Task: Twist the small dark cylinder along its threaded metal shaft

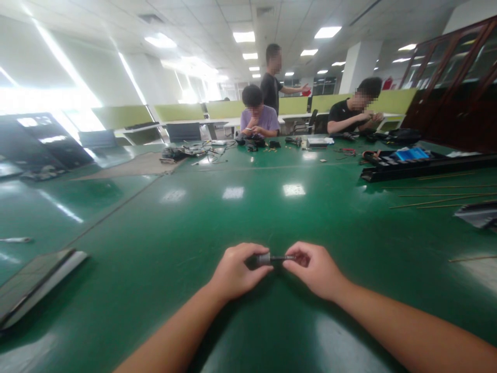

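Observation:
My left hand pinches a short grey cylinder between thumb and forefinger. A thin dark rod runs from the cylinder's right end toward my right hand, whose thumb and fingertips close on its far end. Rod and cylinder lie level and in line, just above the green table. Whether they are one piece or two I cannot tell. My fingers hide both outer ends.
A tablet-like slab lies at the left. Black channel pieces and thin brass-coloured rods are at the right. Tangled cables and parts lie along the far side. Two people sit across the table, and another stands behind.

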A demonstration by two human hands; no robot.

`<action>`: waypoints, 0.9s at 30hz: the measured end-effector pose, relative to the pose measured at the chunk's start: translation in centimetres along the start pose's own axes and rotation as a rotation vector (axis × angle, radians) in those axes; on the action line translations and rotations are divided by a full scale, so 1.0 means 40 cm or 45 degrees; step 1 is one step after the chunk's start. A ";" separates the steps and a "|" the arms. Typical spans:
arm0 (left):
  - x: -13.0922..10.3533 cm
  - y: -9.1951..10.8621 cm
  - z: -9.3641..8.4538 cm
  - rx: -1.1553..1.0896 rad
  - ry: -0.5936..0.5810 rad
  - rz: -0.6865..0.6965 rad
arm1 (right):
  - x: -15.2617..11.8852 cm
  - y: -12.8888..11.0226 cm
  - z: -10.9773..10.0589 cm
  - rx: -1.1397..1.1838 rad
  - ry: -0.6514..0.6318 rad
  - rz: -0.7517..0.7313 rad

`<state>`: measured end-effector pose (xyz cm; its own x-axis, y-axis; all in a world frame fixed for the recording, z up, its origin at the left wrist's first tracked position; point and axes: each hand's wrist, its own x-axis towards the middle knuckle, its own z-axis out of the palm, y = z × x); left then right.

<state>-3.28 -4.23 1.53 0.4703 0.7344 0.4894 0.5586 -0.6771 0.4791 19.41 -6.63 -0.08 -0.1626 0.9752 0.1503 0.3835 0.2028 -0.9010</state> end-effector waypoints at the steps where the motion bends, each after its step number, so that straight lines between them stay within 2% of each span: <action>1: -0.001 -0.001 0.000 -0.001 0.001 -0.001 | 0.000 0.001 0.000 -0.001 0.004 -0.001; 27: 0.002 -0.003 -0.007 0.017 0.015 0.006 | 0.001 0.003 -0.001 0.075 0.045 -0.022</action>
<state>-3.49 -4.12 1.71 0.4649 0.7305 0.5003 0.5653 -0.6798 0.4673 19.49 -6.57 -0.18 -0.1363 0.9744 0.1789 0.3264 0.2147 -0.9205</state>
